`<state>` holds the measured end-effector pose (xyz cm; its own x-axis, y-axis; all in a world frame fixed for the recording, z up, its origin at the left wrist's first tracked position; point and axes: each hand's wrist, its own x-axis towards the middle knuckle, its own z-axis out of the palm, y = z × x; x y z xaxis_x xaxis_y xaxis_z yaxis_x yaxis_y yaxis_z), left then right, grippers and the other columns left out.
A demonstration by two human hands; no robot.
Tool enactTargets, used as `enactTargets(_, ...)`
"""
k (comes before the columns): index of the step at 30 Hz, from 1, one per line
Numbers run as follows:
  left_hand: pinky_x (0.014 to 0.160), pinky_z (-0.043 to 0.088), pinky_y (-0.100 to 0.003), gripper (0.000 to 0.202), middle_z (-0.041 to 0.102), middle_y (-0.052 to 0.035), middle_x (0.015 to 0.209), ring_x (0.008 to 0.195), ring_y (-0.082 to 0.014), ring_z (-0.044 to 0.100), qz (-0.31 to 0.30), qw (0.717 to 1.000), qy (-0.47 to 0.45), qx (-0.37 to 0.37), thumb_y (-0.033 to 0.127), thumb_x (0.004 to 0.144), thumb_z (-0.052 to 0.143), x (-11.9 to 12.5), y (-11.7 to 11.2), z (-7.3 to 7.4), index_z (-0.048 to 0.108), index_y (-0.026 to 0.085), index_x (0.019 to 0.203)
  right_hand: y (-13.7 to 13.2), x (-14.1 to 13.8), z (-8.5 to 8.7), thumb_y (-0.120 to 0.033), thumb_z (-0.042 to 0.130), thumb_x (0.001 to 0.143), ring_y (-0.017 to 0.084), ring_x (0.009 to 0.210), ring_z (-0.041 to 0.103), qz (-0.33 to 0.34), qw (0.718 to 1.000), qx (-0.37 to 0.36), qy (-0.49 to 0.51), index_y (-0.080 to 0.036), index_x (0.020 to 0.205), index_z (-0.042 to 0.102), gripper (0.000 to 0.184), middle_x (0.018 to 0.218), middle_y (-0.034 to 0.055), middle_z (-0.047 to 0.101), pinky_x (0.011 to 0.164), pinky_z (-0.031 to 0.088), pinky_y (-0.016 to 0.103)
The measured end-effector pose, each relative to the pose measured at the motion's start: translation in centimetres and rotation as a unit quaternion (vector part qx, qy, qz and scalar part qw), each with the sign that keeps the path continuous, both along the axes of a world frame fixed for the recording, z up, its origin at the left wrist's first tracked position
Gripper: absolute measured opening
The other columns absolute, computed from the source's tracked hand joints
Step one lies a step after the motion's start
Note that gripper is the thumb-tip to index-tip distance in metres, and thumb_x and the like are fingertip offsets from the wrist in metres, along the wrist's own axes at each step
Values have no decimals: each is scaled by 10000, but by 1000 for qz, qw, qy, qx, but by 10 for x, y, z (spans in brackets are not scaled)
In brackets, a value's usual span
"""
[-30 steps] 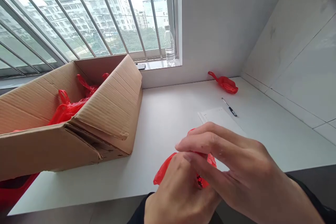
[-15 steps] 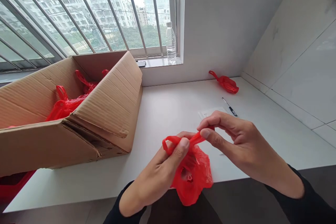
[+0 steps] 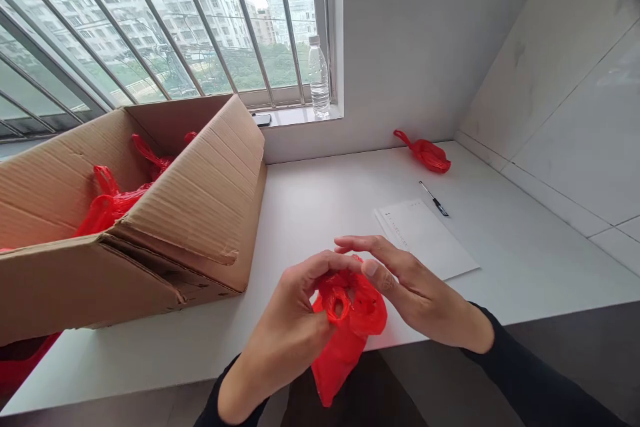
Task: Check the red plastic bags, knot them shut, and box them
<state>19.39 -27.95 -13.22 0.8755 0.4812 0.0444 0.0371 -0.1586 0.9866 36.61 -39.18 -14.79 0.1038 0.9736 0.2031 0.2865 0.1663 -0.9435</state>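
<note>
A crumpled red plastic bag (image 3: 345,340) hangs at the table's front edge, its gathered top and a small loop facing me. My left hand (image 3: 295,327) is closed around the upper part of this bag, its index finger reaching across the top. Over the bag's right side arches my right hand (image 3: 410,290), fingers stretched out and thumb apart from them. The right thumb meets the tip of my left index finger. A bit of red plastic shows between the two hands; what the bag contains is hidden.
On the left stands an open cardboard box (image 3: 200,193) with red plastic bags (image 3: 117,200) inside. A white paper pad (image 3: 435,240), a pen (image 3: 434,200) and another red bag (image 3: 430,155) lie on the white table (image 3: 310,200). A water bottle (image 3: 319,80) and a phone (image 3: 262,120) occupy the windowsill.
The right hand has moved left and down from the pinched bag handle, and its fingers have spread. The left hand has turned around the bag's top. More of the paper pad shows.
</note>
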Motion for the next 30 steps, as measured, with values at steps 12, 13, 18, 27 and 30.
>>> enactTargets(12, 889, 547, -194, 571, 647, -16, 1246, 1088, -106, 666, 129, 907, -85, 391, -85, 899, 544, -1, 1, -28, 668, 314, 1289, 10, 6, -18, -451, 511, 1054, 137, 766, 549, 28, 995, -78, 61, -221, 1138, 624, 269, 818, -25, 590, 736, 450, 300)
enactTargets(13, 918, 545, -200, 585, 628, -17, 1305, 1140, -115, 654, 124, 907, -72, 395, -61, 913, 565, -3, 1, -27, 644, 337, 1334, 10, 7, -16, -439, 506, 1056, 147, 821, 576, 8, 996, -67, 53, -215, 1063, 626, 254, 868, -10, 613, 785, 465, 312)
enactTargets(18, 1177, 417, -315, 640, 484, -9, 1568, 1428, -171, 470, 100, 908, -12, 406, 80, 1014, 517, -21, 2, -42, 396, 378, 1568, 0, 15, -17, -450, 464, 1067, 178, 977, 607, -93, 993, -66, 17, -243, 1049, 582, 239, 1093, 19, 643, 855, 473, 344)
enactTargets(27, 1183, 374, -411, 481, 572, 36, 1505, 1429, -209, 451, 218, 918, 89, 320, 242, 1068, 439, -96, -2, -110, 484, 444, 1502, -36, 46, -88, -596, 494, 1014, 192, 897, 577, -227, 957, -178, 30, -239, 1020, 573, 366, 933, 10, 597, 808, 459, 350)
enactTargets(30, 1233, 315, -493, 467, 462, -3, 1607, 1515, -254, 339, 198, 947, 76, 242, 403, 1087, 336, -86, -12, -104, 448, 395, 1541, -30, 37, -84, -610, 561, 979, 201, 918, 616, -245, 954, -142, 95, -248, 1243, 573, 448, 935, 13, 635, 891, 491, 362)
